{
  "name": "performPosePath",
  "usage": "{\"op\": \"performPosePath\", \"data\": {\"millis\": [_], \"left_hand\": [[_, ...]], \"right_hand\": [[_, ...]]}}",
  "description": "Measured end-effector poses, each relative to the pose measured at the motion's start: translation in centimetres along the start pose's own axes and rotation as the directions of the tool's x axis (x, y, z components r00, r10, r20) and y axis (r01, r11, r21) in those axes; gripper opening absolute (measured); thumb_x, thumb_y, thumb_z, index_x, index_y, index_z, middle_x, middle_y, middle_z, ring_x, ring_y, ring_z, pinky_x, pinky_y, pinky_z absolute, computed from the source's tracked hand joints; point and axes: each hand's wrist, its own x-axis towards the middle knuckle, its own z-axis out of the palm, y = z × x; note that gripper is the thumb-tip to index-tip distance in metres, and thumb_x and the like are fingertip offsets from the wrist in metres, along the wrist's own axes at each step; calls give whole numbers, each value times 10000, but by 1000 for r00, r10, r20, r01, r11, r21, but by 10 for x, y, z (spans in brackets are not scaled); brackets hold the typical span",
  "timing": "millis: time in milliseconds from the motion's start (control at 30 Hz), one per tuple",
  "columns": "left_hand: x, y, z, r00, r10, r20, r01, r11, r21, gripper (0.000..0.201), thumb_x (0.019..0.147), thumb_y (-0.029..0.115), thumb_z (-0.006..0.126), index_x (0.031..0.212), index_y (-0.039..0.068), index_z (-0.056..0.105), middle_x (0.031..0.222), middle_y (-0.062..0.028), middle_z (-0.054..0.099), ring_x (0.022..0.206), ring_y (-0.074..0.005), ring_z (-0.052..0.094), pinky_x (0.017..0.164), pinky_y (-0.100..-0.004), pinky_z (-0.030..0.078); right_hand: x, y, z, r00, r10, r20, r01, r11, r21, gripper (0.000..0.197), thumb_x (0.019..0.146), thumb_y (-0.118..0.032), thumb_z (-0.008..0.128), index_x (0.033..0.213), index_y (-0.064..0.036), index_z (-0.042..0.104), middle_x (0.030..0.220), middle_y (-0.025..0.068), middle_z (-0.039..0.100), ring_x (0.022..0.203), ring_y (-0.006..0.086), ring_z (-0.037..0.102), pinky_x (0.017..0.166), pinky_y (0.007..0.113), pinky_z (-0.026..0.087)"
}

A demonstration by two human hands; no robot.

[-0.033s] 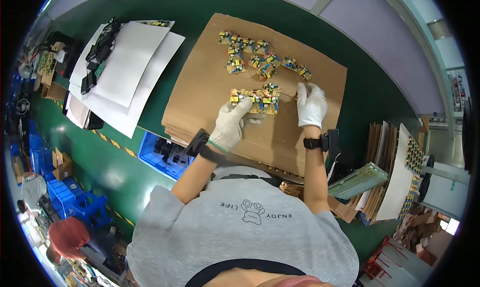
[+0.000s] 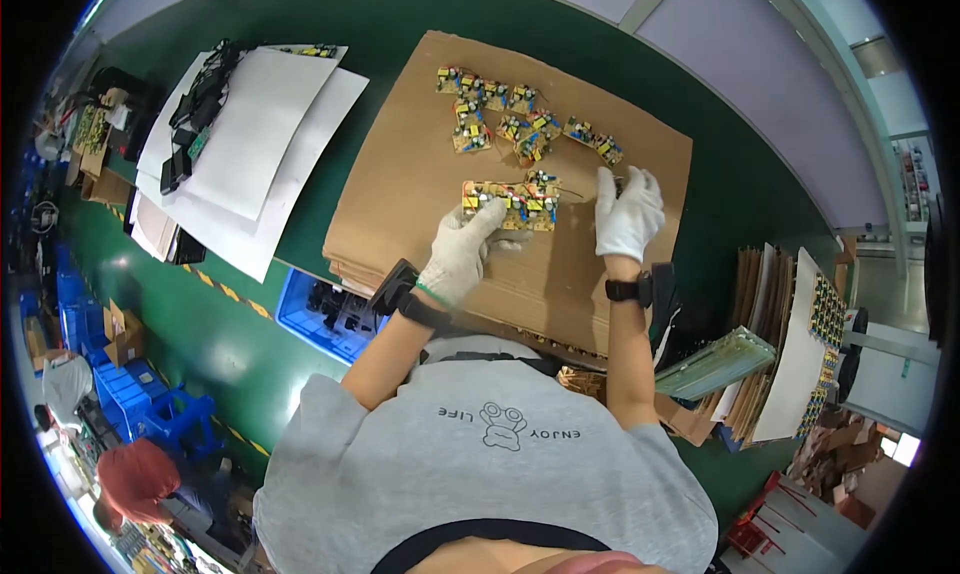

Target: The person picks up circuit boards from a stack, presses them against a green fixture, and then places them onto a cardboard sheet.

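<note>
My left hand [image 2: 460,246], in a white knitted glove, pinches the near left part of a circuit board panel [image 2: 535,214] crowded with yellow, red and blue components. The panel lies low over a stack of brown cardboard [image 2: 390,189]; a smaller board touches its far right side, and a thin wire sticks out there. Right of the panel and apart from it, my gloved right hand [image 2: 630,219] is curled, thumb toward the fingers. Something small and dark shows between them, too hidden to name. Farther back on the cardboard lie several loose small circuit boards [image 2: 470,134].
White sheets [image 2: 245,144] with black adapters and cables [image 2: 205,99] lie at the left. A blue bin [image 2: 320,314] stands below the table edge. At the right are upright cardboard sheets [image 2: 750,304] and a greenish tray stack [image 2: 715,364]. A person in red [image 2: 140,479] bends at the lower left.
My right hand has shifted slightly to the right, away from the panel and its wire. My left hand and the panel stay nearly where they were.
</note>
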Motion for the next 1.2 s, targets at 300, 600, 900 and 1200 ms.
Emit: {"op": "performPosePath", "data": {"millis": [300, 600, 900, 1200], "left_hand": [[10, 3, 5, 986, -103, 133, 108, 994, -31, 404, 923, 277, 601, 1213, 8, 513, 1106, -90, 626, 969, -207, 638, 795, -346, 556], [21, -3, 17, 917, -315, -245, 311, 949, -57, 402, 857, 457, 651, 953, 67, 626, 813, -35, 656, 636, -109, 630, 454, -248, 502], [20, -14, 26, 969, -121, -215, 171, 957, 234, 520, 933, 532, 482, 879, 40, 644, 767, -49, 658, 671, -109, 615, 627, -259, 510], [21, -24, 26, 910, -243, -337, 287, 954, 86, 542, 931, 566, 432, 735, 86, 590, 620, -17, 563, 507, -117, 540, 448, -270, 439]], "right_hand": [[-44, -59, 22, 868, 448, 215, -496, 751, 436, 403, 940, -363, 584, 806, 12, 647, 633, -61, 477, 582, 33, 362, 503, 233, 316], [-54, -44, 14, 706, 66, 705, -672, -251, 697, 513, 948, -486, 496, 594, -115, 492, 478, -25, 446, 365, 90, 403, 340, 256, 283], [-48, -11, 4, 971, 160, -180, -152, 987, 57, 375, 963, -388, 505, 1012, -30, 603, 879, 84, 611, 847, 133, 575, 770, 279, 461], [-73, -59, 23, 935, 260, 242, -334, 874, 353, 290, 953, -267, 539, 878, -9, 649, 665, 76, 607, 581, 134, 543, 537, 312, 435]]}}
